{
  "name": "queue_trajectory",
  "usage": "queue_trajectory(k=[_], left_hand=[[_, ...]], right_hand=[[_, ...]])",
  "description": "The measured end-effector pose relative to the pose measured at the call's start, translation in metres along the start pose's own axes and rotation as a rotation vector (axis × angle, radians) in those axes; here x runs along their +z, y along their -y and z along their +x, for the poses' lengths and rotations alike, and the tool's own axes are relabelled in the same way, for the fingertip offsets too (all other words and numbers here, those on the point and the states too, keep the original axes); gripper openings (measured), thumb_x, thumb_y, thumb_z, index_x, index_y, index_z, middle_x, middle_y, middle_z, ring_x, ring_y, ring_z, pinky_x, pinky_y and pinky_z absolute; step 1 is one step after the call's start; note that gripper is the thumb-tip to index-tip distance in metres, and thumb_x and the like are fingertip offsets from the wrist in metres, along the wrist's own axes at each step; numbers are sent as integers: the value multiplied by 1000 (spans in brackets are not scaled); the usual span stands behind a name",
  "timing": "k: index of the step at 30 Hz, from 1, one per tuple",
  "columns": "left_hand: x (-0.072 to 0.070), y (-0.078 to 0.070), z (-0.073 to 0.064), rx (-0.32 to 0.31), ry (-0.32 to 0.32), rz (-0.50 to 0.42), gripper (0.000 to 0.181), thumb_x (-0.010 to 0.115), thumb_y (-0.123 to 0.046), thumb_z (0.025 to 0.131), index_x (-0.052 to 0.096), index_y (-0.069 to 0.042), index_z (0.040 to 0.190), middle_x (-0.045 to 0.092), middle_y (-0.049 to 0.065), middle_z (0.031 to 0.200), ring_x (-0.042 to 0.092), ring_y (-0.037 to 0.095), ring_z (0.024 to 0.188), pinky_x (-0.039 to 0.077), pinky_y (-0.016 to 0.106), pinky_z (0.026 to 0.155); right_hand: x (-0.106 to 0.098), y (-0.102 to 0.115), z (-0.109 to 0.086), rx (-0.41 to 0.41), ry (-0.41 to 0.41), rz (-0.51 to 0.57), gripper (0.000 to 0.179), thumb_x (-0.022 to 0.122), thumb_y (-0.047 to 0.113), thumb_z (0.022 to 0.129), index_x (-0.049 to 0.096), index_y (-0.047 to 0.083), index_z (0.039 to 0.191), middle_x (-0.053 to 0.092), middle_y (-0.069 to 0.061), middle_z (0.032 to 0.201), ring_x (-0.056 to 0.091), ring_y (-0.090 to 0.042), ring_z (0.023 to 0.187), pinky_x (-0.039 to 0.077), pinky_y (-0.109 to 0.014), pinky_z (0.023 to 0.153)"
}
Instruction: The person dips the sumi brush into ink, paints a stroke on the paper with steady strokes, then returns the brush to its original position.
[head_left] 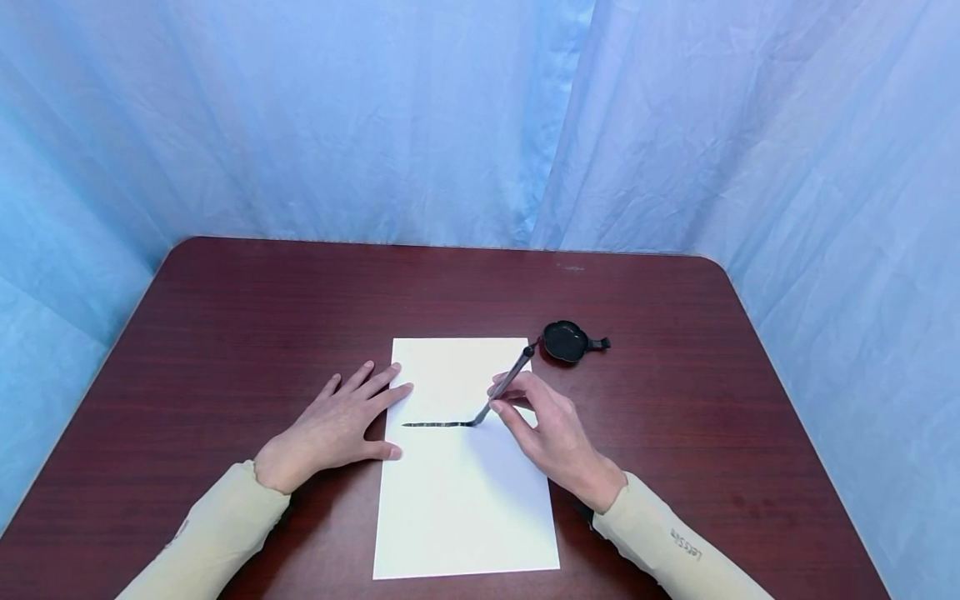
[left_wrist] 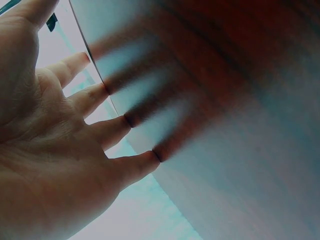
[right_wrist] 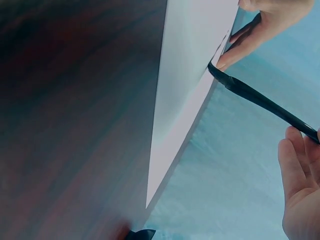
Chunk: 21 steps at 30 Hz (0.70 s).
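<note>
A sheet of white paper (head_left: pixel 465 517) lies on the table with a dark horizontal ink stroke (head_left: pixel 435 424) across its middle. My right hand (head_left: pixel 551 425) pinches a dark-handled ink brush (head_left: pixel 512 375), tilted up to the right. The brush's bent tip meets the paper at the stroke's right end; in the right wrist view the brush (right_wrist: pixel 260 99) also runs down to the sheet. My left hand (head_left: pixel 337 425) lies spread at the paper's left edge, thumb and fingertips on the sheet. In the left wrist view the left hand's fingers (left_wrist: pixel 135 167) are straight and apart.
A small black flower-shaped dish (head_left: pixel 566 342) with a short handle stands just beyond the paper's top right corner. The dark red wooden table (head_left: pixel 262 325) extends around the sheet. Blue curtains (head_left: pixel 360 125) hang behind the table and along its sides.
</note>
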<state>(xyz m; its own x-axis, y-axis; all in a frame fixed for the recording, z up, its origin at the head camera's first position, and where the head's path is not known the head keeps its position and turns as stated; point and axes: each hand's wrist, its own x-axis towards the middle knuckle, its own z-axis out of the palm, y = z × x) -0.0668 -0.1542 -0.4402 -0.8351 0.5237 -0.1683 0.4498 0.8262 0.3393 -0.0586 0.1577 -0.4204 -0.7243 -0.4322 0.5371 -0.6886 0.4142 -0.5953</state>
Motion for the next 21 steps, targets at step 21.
queue_trajectory(k=[21], left_hand=[[-1,-1,1,2,1,-9,88,84,-50,84,47,-18,157,31,11,168,27,46,152,25,75,112]], right_hand=[[-4,0,-3,15,-6,-30,43,81,-10,83,60,-2,120,67,-9,111,73,-19,97,59,-28,87]])
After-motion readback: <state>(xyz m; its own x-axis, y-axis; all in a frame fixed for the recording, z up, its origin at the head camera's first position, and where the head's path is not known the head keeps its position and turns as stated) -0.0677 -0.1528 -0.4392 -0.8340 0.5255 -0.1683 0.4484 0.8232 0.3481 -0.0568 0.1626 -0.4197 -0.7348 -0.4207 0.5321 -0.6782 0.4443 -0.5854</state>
